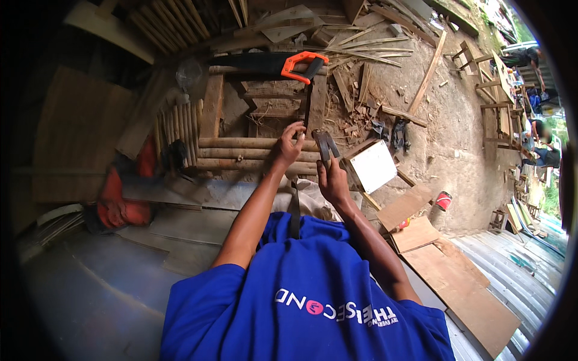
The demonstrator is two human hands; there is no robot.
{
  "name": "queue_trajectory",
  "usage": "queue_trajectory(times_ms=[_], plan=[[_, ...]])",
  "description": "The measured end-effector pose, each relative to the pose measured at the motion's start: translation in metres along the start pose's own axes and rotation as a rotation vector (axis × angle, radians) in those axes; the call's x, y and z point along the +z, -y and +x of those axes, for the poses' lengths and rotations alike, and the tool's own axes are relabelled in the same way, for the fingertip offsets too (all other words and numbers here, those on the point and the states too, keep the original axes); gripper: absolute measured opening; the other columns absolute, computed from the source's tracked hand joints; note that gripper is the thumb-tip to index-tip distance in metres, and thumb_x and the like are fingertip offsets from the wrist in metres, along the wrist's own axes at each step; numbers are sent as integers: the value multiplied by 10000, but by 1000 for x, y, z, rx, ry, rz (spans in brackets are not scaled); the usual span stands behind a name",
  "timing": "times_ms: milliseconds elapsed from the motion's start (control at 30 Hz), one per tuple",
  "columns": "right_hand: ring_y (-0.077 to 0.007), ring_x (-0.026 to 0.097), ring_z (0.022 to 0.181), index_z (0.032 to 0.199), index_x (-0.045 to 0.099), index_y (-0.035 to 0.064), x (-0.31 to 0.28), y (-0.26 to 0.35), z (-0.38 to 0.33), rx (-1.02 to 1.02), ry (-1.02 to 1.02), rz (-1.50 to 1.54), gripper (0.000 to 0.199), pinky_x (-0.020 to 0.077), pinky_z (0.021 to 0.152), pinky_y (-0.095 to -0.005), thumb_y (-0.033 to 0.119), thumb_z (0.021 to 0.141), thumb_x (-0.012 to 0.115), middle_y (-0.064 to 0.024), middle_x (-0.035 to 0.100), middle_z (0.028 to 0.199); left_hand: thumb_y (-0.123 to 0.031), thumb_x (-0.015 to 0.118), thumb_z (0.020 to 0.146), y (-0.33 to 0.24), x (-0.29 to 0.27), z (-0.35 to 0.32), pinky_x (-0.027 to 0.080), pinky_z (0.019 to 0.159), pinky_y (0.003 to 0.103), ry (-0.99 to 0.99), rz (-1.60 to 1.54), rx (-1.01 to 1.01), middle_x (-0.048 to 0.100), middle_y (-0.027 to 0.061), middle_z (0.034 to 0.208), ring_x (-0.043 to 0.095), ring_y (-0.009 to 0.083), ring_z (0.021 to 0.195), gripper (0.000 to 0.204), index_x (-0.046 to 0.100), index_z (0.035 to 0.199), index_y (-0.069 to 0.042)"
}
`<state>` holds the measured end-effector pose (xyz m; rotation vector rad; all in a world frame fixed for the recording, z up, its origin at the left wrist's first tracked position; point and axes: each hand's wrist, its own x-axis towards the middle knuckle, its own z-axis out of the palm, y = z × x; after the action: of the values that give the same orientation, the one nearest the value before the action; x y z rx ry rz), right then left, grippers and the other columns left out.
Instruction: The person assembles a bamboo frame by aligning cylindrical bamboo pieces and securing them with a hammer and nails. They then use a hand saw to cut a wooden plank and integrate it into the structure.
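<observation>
In front of me lies a frame of bamboo poles (241, 143) and wooden slats (212, 105). My left hand (291, 144) is at the near right part of the frame, over the bamboo. Its fingers are curled together, and whatever is between them is too small to make out. My right hand (334, 180) grips a dark metal tool (326, 146) with two dark limbs, close beside the frame's corner and my left fingers. The tool's exact kind is unclear. Across the far side of the frame rests a handsaw (256, 62) with an orange handle.
Wood offcuts (349, 123) and thin strips litter the ground beyond. A white-topped box (372, 166) stands right of my right hand, with plywood pieces (421, 234) and a red can (444, 200) nearby. At left is part of a person in red (123, 198); others are far right.
</observation>
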<state>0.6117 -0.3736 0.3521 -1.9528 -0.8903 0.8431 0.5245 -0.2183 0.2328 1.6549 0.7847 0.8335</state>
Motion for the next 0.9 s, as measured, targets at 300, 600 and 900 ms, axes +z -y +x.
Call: queue_trajectory(times_ms=[300,600,900], plan=[[-502,579,738,1027,486,-3,0,-8,6,54,7,-105,292,440,618,-523,279,964,525,-312,593,748,-242,535,990,10,4,0,437,950,286,-22,-365,-228,610,84,1161,577,169,1086,303,591,1150,9],[-533,578,828,1043,477,5,-5,-6,7,171,45,-164,280,440,648,-544,275,977,503,-341,597,786,-299,474,1013,-9,2,3,425,954,311,-117,-104,-43,601,155,1170,571,221,1102,367,596,1106,35],[-541,578,782,1098,473,-17,-4,-9,6,62,73,-116,331,446,643,-564,280,962,525,-358,590,794,-269,430,1027,2,3,3,416,964,320,-102,-88,-37,623,153,1143,583,253,1089,359,611,1094,33]])
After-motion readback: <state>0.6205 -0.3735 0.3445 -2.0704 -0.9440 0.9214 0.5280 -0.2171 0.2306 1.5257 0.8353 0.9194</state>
